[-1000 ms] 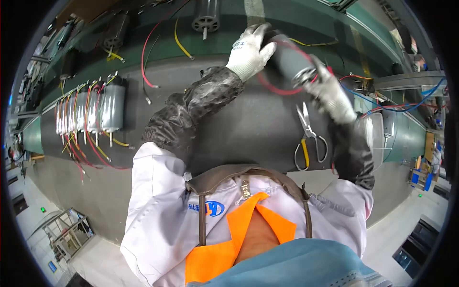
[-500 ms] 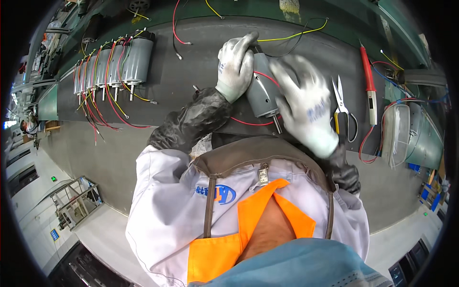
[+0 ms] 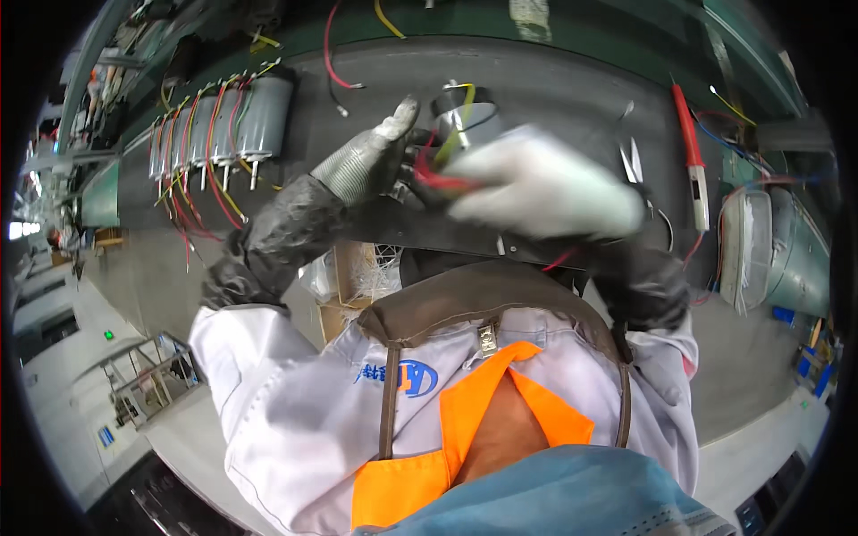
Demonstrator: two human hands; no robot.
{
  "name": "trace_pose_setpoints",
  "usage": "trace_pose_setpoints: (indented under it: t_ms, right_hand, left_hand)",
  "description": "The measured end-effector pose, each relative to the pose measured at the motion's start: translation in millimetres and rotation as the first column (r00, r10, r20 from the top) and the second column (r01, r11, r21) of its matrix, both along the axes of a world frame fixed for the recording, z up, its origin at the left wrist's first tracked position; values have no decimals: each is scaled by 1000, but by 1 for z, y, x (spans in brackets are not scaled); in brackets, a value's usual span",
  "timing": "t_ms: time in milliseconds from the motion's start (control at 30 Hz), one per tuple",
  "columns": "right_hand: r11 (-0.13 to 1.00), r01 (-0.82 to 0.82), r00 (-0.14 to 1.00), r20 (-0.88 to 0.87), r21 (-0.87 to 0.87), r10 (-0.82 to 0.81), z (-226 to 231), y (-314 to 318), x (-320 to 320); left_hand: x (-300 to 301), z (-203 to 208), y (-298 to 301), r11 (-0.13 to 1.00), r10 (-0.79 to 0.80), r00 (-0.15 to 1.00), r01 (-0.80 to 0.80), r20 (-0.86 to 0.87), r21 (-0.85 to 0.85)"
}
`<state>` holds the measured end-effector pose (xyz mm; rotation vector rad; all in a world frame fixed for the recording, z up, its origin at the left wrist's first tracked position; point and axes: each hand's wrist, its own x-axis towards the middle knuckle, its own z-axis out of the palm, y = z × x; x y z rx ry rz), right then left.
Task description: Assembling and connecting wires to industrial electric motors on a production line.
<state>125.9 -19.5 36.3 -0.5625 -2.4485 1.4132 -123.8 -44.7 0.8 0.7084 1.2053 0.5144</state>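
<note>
Several grey motors [image 3: 264, 116] make a close row at the far left of the dark mat [image 3: 366, 67], their shafts toward the near side and red and yellow wires draped over them. Right of the row, near a carton [image 3: 350, 268] below the mat's near edge, comes the gloved left hand [image 3: 368, 163]: its thumb is raised and spread well away from the fingers, the grip released. Just beyond it, toward the middle of the mat, is a single grey motor [image 3: 484, 123] with a dark end, a yellow wire [image 3: 468, 103] and a red wire [image 3: 438, 179] by it. The gloved right hand [image 3: 545, 183] is on its near right side, strongly blurred; I cannot tell whether its fingers grasp the wires. Right of that hand lie scissors [image 3: 636, 165], partly hidden by the right arm. Farther right come a red-handled tool [image 3: 688, 125] and a clear container [image 3: 744, 241].
</note>
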Motion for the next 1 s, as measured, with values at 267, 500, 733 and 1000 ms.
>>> trace_pose_setpoints:
  t_ms: [267,500,733,1000]
  right_hand:
    - [862,-484,845,-177,152,505,-58,-57,-98]
    - [490,812,522,19,-316,-853,17,-52,205]
    - [-580,577,-582,-208,575,-786,-37,-103,497]
    - [-454,575,-700,124,681,-703,-96,-56,612]
  left_hand:
    - [31,-12,44,960,-240,754,277,-611,-36]
    - [13,-97,47,697,62,787,406,-613,591]
    - [43,-60,39,655,-46,663,585,-747,478]
    - [50,-60,39,607,-115,581,683,-805,407]
